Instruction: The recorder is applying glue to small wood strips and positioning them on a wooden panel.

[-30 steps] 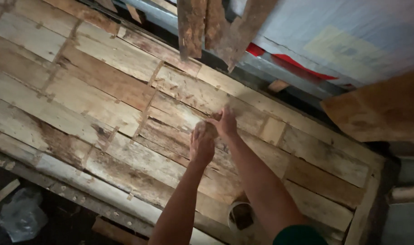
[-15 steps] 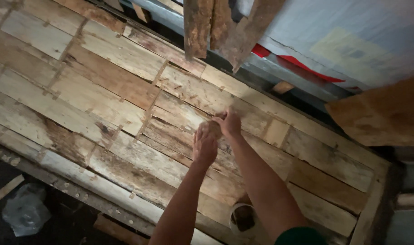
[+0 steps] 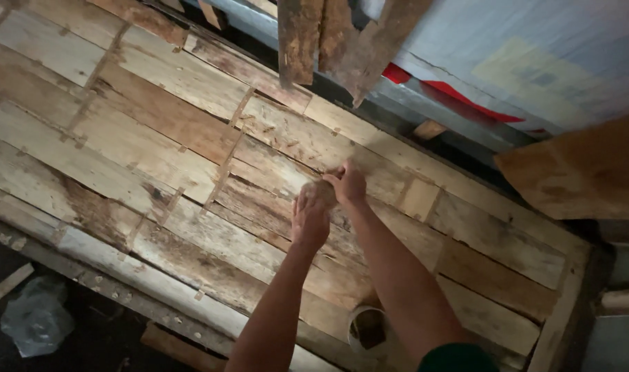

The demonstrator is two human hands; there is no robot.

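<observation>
- While we are leaning over it, the wooden panel [image 3: 156,148] of patched, weathered planks is filling most of the view.
- We are pressing our left hand [image 3: 309,219] flat on its planks, fingers together.
- We are pinching our right hand [image 3: 347,184] at a seam; what that grip holds, we cannot tell.
- A small white cup [image 3: 367,326] is sitting below our forearms.

From my remote seat I see a crumpled grey plastic bag [image 3: 35,318] on the dark floor, a small round white cup [image 3: 367,327] below the boards, splintered brown wood pieces [image 3: 328,41] hanging above, and a red strip [image 3: 459,96] along the grey sheet.
</observation>
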